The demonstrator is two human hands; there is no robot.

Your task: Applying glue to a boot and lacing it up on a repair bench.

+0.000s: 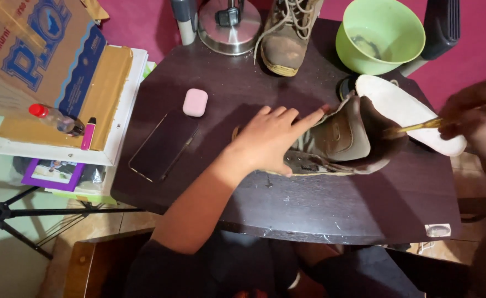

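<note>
A brown boot (345,140) lies on its side on the dark table (309,204), its pale sole (408,110) peeled away from the upper. My left hand (270,138) presses flat on the boot's laced side and holds it down. At the right edge, blurred, my right hand (471,113) grips a thin yellowish brush (419,127), whose tip reaches into the gap between upper and sole.
A second brown boot (287,33) stands at the table's back, beside a round metal lamp base (229,27) and a green bowl (378,36). A dark phone (163,146) and a pink case (195,102) lie left. A cardboard box (39,49) and small bottle (55,118) sit beyond.
</note>
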